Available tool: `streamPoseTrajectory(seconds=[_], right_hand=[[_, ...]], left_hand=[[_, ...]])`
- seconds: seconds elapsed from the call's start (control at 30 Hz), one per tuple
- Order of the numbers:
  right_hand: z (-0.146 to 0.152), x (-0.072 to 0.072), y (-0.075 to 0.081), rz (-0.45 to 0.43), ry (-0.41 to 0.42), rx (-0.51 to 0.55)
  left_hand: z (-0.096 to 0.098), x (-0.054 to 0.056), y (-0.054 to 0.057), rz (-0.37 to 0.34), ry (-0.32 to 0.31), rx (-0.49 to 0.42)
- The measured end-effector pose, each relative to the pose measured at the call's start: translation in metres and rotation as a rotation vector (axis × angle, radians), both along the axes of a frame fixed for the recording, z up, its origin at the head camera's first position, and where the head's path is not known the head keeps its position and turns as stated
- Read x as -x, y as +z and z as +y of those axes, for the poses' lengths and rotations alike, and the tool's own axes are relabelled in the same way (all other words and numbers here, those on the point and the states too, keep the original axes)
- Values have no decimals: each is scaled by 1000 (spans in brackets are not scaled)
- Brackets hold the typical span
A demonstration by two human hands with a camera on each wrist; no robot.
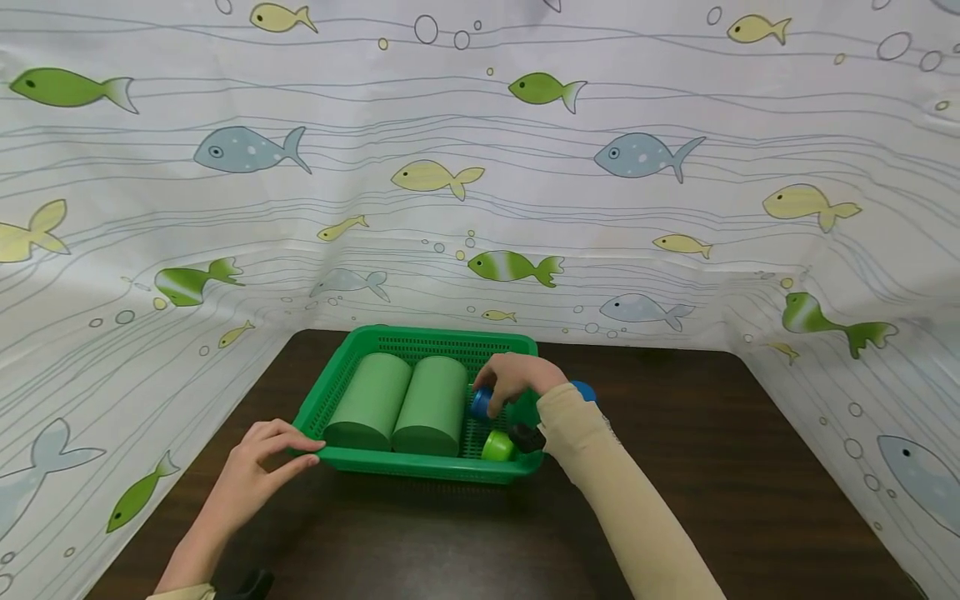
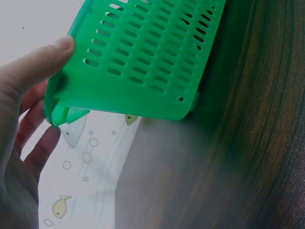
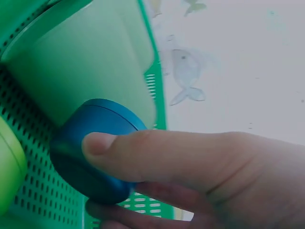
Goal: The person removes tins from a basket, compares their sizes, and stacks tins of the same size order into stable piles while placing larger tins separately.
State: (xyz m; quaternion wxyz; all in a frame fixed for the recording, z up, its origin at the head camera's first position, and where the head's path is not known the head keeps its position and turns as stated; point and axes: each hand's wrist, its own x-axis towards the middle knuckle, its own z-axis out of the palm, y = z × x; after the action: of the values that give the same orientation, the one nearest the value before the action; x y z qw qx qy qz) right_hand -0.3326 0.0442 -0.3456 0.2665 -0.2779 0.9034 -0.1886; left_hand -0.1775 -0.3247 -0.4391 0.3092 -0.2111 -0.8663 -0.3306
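My left hand [image 1: 258, 462] pinches the front left corner of a green plastic basket [image 1: 420, 465]. In the left wrist view its thumb lies on the slotted wall [image 2: 128, 62], with the fingers at the rim. Inside the basket's right side, my right hand [image 1: 519, 373] grips a small blue round container [image 3: 78, 148], thumb on its side and fingers around the far side. Close by in the basket sits a lime green round container [image 1: 497, 447]. Two large pale green cylinders [image 1: 371, 396] lie side by side on the basket's left.
Another blue round thing [image 1: 583, 390] shows just right of the basket, partly hidden by the right sleeve [image 1: 600, 458]. The basket stands on a dark wooden table [image 1: 675, 417]. A white fish-print sheet [image 1: 480, 208] surrounds the table at the back and sides.
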Motion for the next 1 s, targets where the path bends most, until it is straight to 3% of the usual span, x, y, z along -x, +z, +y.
streamPoseTrajectory(seconds=[0.33, 0.73, 1.0], right_hand=[[23, -12, 7, 167, -19, 167], [39, -41, 4, 310, -178, 495], [50, -50, 3, 364, -260, 586]], left_hand=[[1, 0, -1, 7, -8, -2], [1, 0, 1, 6, -8, -10], [0, -2, 3, -18, 2, 12]])
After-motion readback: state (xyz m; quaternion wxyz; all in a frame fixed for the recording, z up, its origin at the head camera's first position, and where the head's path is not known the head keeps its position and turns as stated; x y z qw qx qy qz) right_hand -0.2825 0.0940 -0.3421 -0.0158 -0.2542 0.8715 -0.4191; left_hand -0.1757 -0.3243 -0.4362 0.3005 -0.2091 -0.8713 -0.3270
